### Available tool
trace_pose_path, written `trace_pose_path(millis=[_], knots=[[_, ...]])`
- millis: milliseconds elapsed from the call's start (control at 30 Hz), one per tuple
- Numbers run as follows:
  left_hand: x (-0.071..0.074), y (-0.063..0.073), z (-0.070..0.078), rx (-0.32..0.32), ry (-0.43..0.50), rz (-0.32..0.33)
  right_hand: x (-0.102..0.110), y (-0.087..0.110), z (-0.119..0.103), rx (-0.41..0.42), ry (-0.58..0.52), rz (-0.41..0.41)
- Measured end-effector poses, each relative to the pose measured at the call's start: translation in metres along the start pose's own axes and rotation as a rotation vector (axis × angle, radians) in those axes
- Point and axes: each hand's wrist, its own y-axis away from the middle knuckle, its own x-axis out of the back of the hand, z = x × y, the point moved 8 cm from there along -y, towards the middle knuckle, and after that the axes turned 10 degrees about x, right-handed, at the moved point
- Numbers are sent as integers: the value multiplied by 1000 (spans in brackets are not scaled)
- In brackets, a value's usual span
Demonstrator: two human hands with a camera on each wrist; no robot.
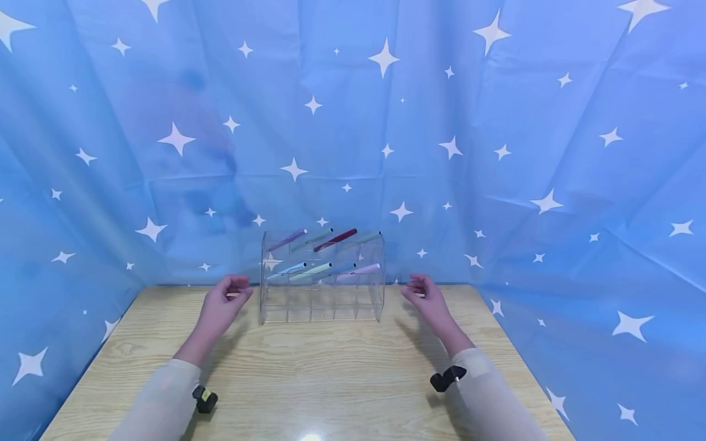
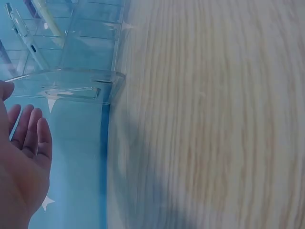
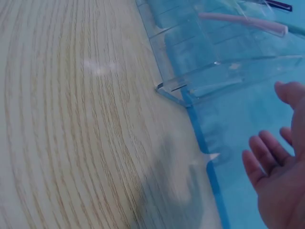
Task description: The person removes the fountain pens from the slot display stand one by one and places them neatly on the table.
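Note:
A clear acrylic pen rack (image 1: 300, 312) stands at the back of the table, with pens slanting across it in two rows. Its upper row has a purple pen (image 1: 287, 239), a dark red pen (image 1: 335, 240) and two greenish ones. Below are a light blue pen (image 1: 287, 272), a pale green pen (image 1: 311, 272), a darker blue one and a pale pink pen (image 1: 358, 273). Just left of the rack, my left hand (image 1: 220, 309) is held with loosely bent fingers and nothing in it. My right hand (image 1: 432, 306) mirrors it off the right side, also holding nothing.
The wood-grain table (image 1: 309, 373) reaches back to a blue curtain (image 1: 342, 141) with white stars, which also hangs along both sides. A black wrist camera (image 1: 205, 399) sits on the left sleeve, another black camera (image 1: 447, 378) on the right.

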Motion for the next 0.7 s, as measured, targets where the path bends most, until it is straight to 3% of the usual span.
trace_pose_path(millis=[467,700], knots=[[-15,-10,9,9,4,83,-11,1,-13,116,70,51],[-22,-16,10,3,30,111,-18,5,-21,120,69,75]])
